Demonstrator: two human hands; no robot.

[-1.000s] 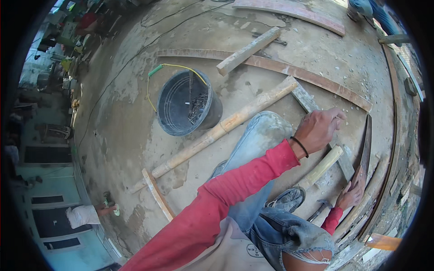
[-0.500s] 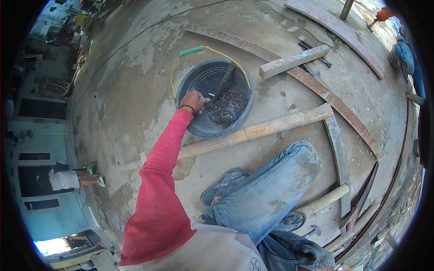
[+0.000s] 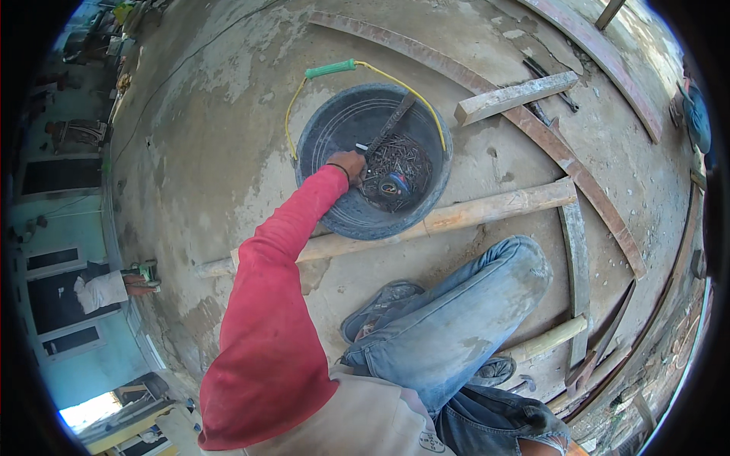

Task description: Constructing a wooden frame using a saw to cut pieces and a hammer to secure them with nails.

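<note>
A rough, patchy concrete floor (image 3: 213,137) spread under a seated person, with wooden battens and a long pale pole (image 3: 487,211) lying across it. The left hand (image 3: 348,164), at the end of a red sleeve, reached into a black rubber bucket (image 3: 334,129) and rested at the near edge of a heap of nails (image 3: 395,163); whether its fingers were apart or together could not be told. The nails lay just right of the hand, a hammer-like tool (image 3: 389,125) slanted up and away to the far rim, and the right hand was out of view.

Under me, the rough concrete floor (image 3: 228,152) carries my black bucket (image 3: 334,137), a long wooden pole (image 3: 487,209), and probably rusty metal strips (image 3: 563,152).
</note>
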